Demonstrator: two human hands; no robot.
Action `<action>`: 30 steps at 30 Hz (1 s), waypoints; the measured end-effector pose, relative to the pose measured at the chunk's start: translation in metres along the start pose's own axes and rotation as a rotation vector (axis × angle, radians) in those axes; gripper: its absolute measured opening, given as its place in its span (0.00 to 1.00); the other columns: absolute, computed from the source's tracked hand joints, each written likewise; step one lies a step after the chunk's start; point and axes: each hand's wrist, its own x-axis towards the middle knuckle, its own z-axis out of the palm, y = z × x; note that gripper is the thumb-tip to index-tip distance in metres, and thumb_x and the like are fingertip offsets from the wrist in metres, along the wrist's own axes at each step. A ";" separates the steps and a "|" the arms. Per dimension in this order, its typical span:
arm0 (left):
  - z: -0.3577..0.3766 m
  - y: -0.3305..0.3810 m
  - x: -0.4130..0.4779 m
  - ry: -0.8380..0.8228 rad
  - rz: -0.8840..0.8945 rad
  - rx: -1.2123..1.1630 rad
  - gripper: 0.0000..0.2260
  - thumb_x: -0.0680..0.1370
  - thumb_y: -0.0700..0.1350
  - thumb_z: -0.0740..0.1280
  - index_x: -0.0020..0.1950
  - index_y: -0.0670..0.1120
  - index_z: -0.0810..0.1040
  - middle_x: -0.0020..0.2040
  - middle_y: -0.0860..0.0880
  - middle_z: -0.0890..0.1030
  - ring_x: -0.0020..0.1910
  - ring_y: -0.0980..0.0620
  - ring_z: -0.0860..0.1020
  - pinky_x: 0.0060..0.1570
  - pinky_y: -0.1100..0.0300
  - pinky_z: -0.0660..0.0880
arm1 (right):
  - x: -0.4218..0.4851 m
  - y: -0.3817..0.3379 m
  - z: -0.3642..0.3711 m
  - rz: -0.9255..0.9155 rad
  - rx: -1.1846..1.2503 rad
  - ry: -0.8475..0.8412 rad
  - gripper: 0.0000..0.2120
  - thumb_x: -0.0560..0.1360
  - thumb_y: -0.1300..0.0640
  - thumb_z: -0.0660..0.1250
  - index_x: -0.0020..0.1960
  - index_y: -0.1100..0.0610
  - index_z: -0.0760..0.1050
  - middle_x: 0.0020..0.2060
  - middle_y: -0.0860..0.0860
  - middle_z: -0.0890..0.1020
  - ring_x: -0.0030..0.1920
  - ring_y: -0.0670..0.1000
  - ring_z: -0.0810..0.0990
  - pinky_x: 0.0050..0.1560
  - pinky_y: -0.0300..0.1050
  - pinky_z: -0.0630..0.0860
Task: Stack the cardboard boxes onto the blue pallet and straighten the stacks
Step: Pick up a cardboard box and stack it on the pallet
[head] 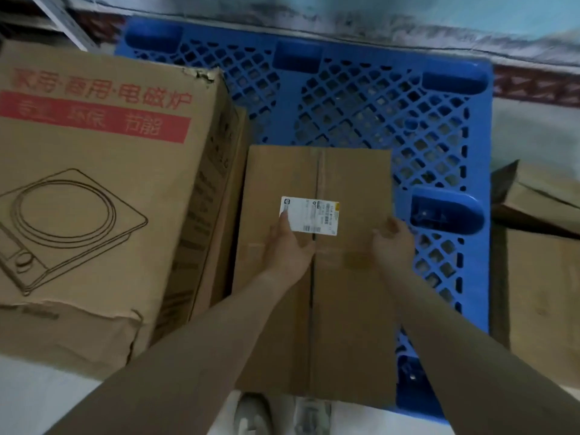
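A blue lattice pallet [361, 98] lies on the floor. On its left side stands a large cardboard box [94, 189] printed with red characters and a cooker drawing. Beside it a plain brown box [348, 309] with a white label [309, 215] rests on the pallet's near middle. My left hand [287, 246] lies flat on this box's top, fingertips at the label. My right hand [394, 243] touches the box's right edge with loosely bent fingers.
More cardboard boxes [546, 277] sit on the floor right of the pallet. A wall runs along the far side, with a shelf frame [62, 23] at the top left. My shoes [254, 416] show at the pallet's near edge.
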 end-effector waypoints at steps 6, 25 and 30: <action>-0.015 -0.039 0.008 0.075 -0.182 0.110 0.37 0.74 0.50 0.69 0.77 0.53 0.52 0.76 0.47 0.58 0.74 0.43 0.59 0.69 0.44 0.64 | -0.016 0.013 0.024 0.021 -0.081 -0.004 0.31 0.77 0.55 0.65 0.77 0.55 0.58 0.76 0.54 0.64 0.74 0.56 0.64 0.71 0.53 0.64; -0.024 -0.041 0.055 0.189 -0.381 -0.017 0.38 0.75 0.56 0.63 0.78 0.46 0.49 0.77 0.44 0.56 0.75 0.41 0.56 0.72 0.43 0.57 | 0.018 0.037 0.018 0.146 -0.070 -0.005 0.32 0.78 0.48 0.65 0.76 0.59 0.59 0.72 0.57 0.69 0.70 0.61 0.69 0.68 0.56 0.68; -0.022 -0.055 0.049 0.202 -0.372 0.027 0.40 0.74 0.56 0.65 0.78 0.47 0.47 0.78 0.45 0.54 0.75 0.42 0.54 0.73 0.44 0.55 | 0.012 0.040 0.024 0.147 -0.073 -0.010 0.33 0.78 0.48 0.65 0.77 0.58 0.57 0.73 0.57 0.67 0.71 0.61 0.67 0.68 0.57 0.67</action>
